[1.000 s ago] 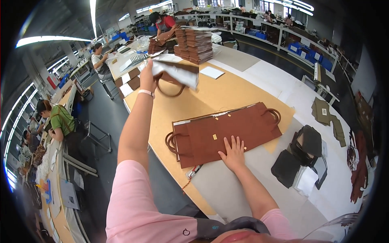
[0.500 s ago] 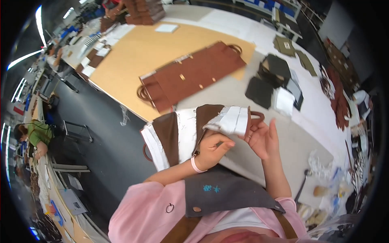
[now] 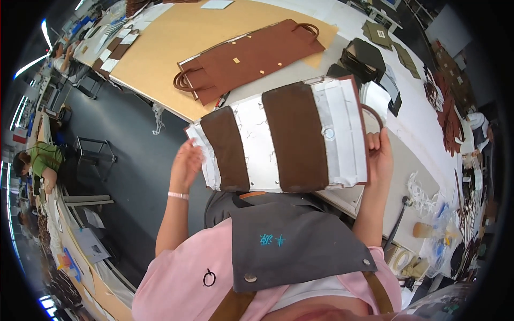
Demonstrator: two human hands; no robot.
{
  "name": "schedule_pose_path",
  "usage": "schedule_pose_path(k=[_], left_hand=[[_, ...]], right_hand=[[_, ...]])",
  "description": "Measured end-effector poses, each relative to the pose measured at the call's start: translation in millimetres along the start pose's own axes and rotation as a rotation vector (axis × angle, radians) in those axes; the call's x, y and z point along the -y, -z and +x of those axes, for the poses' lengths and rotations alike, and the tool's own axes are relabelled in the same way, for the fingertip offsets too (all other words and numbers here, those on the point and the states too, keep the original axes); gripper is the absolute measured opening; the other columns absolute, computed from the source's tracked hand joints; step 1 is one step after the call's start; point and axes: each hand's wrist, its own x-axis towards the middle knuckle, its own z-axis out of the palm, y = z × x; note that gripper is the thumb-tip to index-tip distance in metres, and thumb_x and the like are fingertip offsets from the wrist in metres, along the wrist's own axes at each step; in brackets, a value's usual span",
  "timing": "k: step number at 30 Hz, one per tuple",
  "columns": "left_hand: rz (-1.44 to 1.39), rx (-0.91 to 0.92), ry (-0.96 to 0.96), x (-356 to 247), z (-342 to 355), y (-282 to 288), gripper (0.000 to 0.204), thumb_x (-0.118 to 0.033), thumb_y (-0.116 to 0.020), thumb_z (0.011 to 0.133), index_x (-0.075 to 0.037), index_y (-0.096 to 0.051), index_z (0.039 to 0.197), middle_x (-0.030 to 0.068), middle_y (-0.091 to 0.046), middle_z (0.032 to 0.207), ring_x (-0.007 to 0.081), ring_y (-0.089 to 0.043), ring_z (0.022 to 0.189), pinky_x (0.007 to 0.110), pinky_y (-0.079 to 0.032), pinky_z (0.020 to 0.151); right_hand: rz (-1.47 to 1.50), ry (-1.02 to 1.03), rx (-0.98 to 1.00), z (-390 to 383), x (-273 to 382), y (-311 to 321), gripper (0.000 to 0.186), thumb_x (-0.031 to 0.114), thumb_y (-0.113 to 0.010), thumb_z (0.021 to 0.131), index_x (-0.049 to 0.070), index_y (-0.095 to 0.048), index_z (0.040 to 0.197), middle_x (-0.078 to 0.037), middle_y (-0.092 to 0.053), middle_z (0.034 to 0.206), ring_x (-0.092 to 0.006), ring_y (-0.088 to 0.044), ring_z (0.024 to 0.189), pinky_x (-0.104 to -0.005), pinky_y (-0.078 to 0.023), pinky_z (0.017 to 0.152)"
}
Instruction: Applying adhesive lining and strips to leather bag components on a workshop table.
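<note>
An unfolded bag piece (image 3: 295, 134), white with two dark brown bands and a reddish-brown edge, is raised in front of my apron. My right hand (image 3: 379, 152) grips its right end, below a curved handle (image 3: 373, 111). My left hand (image 3: 188, 158) is at its left end, fingers loosely bent and apart, slightly blurred. Beyond it a reddish-brown bag piece (image 3: 251, 59) with looped handles at both ends lies flat, with small tan tabs on it.
The worktable (image 3: 176, 32) carries dark folded pieces (image 3: 363, 56), olive pieces (image 3: 377, 33), reddish-brown strips (image 3: 447, 120) and tangled white cord (image 3: 420, 190). A person in green (image 3: 45, 160) works at the left bench, near a metal stool (image 3: 95, 148) on the grey floor.
The piece came from the table's far side toward my body and is now spread wider and raised. My right hand left the flat piece and took hold of it; my left hand moved to its left end.
</note>
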Motion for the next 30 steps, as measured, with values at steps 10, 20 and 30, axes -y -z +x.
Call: schedule_pose_path(k=[10, 20, 30], left_hand=[[-0.189, -0.299, 0.046, 62.5, 40.6, 45.5, 0.061, -0.047, -0.048, 0.103, -0.003, -0.042, 0.144, 0.0133, -0.052, 0.143, 0.0288, -0.052, 0.129, 0.043, -0.039, 0.111], [0.366, -0.112, -0.321, -67.8, 47.5, -111.5, 0.026, -0.028, -0.052, 0.105, -0.004, -0.063, 0.102, -0.0069, -0.050, 0.069, 0.0034, -0.043, 0.059, 0.020, -0.035, 0.054], [0.695, 0.078, -0.076, 17.2, 167.4, -124.4, 0.034, -0.018, -0.055, 0.103, 0.002, -0.053, 0.131, 0.0064, -0.062, 0.104, 0.0141, -0.060, 0.093, 0.027, -0.051, 0.082]], right_hand=[[-0.438, 0.052, -0.177, -15.4, 5.5, 90.3, 0.033, 0.028, -0.065, 0.097, 0.011, -0.054, 0.072, 0.000, -0.056, 0.070, -0.0106, -0.052, 0.064, -0.0263, -0.041, 0.063], [-0.287, 0.213, -0.564, -72.5, 19.2, 139.4, 0.027, 0.028, -0.062, 0.099, 0.007, -0.061, 0.084, 0.002, -0.050, 0.066, -0.0077, -0.046, 0.058, -0.0230, -0.037, 0.054], [-1.409, 0.501, -1.083, -138.8, 22.2, 213.4, 0.030, 0.015, -0.066, 0.089, 0.001, -0.066, 0.115, -0.015, -0.067, 0.091, -0.0317, -0.063, 0.090, -0.0398, -0.051, 0.080]])
